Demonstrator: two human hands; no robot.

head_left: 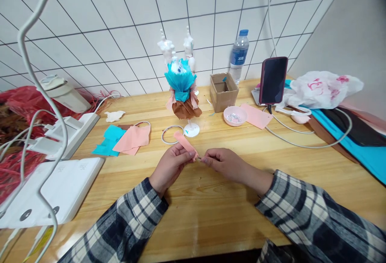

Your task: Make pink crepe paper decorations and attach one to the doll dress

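My left hand (170,166) pinches a folded strip of pink paper (185,142) above the wooden table (211,206). My right hand (224,163) is closed in a pinch at the strip's lower end, holding something thin that I cannot make out. Both hands meet near the table's middle. Just behind them stands a small doll figure (182,90) on a white round base, dressed in teal, pink and brown pleated paper. A white wire ring (171,134) lies beside the base.
Teal and pink paper sheets (123,140) lie at left. A cardboard box (223,91), a pink bowl (235,115), a water bottle (239,54), a propped phone (273,80) with its cable, and a plastic bag (319,88) sit at back right. White devices (57,186) and a power strip (72,132) occupy the left.
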